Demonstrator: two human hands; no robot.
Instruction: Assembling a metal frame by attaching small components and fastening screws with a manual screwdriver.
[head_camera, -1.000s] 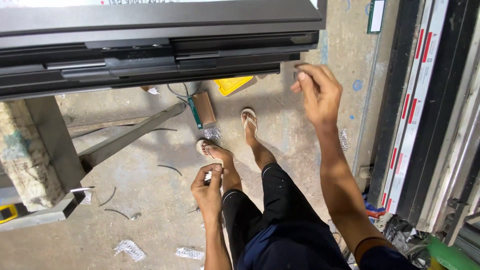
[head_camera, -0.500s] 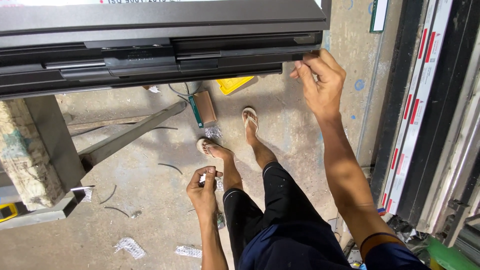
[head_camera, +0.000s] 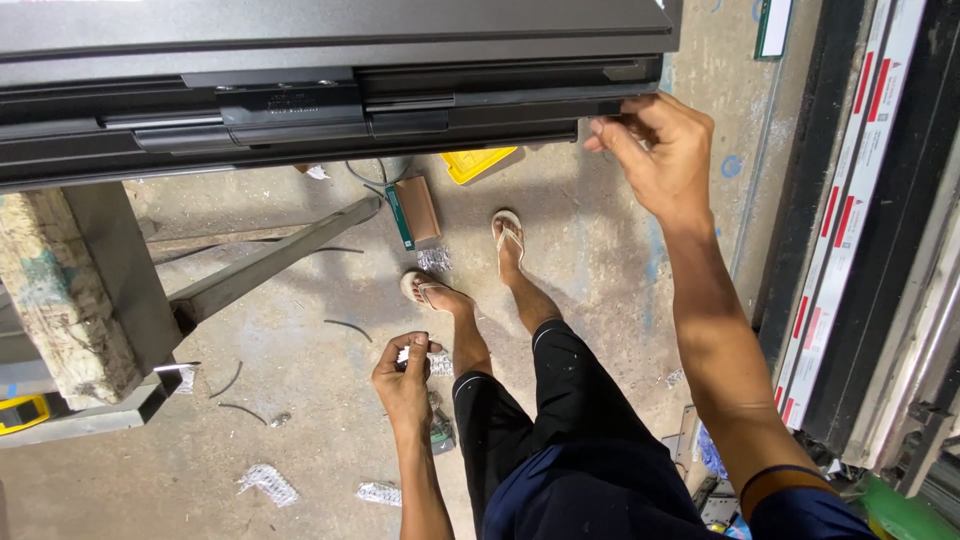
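A long dark metal frame profile (head_camera: 330, 90) lies across the top of the view on a stand. My right hand (head_camera: 660, 155) is raised to its right end, fingertips pinched at the lower edge of the profile. My left hand (head_camera: 405, 380) hangs low near my knees, fingers closed on a small white piece. My legs in dark shorts and my feet in sandals (head_camera: 510, 235) stand on the concrete floor below.
A wooden block on a metal stand leg (head_camera: 70, 300) is at left, with a yellow tape measure (head_camera: 20, 412) beside it. A small brown box (head_camera: 415, 212) and a yellow tray (head_camera: 480, 163) lie on the floor. Crumpled foil scraps (head_camera: 268, 483) are scattered about. Stacked dark profiles (head_camera: 860, 230) lean at right.
My right hand has moved up and left from open air to the end of the profile. My left hand has dropped slightly lower, still closed on the white piece.
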